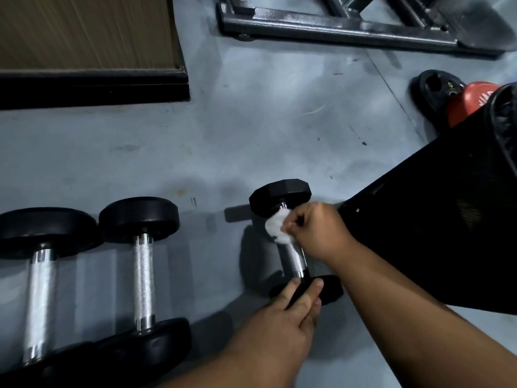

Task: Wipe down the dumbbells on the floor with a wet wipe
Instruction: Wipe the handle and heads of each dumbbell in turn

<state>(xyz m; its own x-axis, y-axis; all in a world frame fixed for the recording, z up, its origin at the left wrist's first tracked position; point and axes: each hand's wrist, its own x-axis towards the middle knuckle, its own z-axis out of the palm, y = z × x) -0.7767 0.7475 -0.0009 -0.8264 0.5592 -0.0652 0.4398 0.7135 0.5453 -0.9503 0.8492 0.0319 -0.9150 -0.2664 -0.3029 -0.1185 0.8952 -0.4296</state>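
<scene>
On the grey floor (251,130), painted concrete with scuffs, I note a black bench pad (447,233) at right and a steel frame (335,32) along the top. Two large dumbbells (142,278) lie at left, round black heads, bright knurled handles, untouched by either hand.

The small dumbbell (293,256) in work lies centre-right, directly ahead of me; its long axis runs away from me, leaning slightly left at the far end. Heads are faceted black rubber, handle knurled chrome.

My left hand (282,317) grips the near head, fingers curled over its top. My right hand (316,231) is at the far end of the handle, fingers closed in a pinch on the wet wipe (277,226), a crumpled white wad pressed against the chrome beside the far head.

Judgement: the next stroke runs along the axis, toward me; the right hand is nearer that bare stretch.
</scene>
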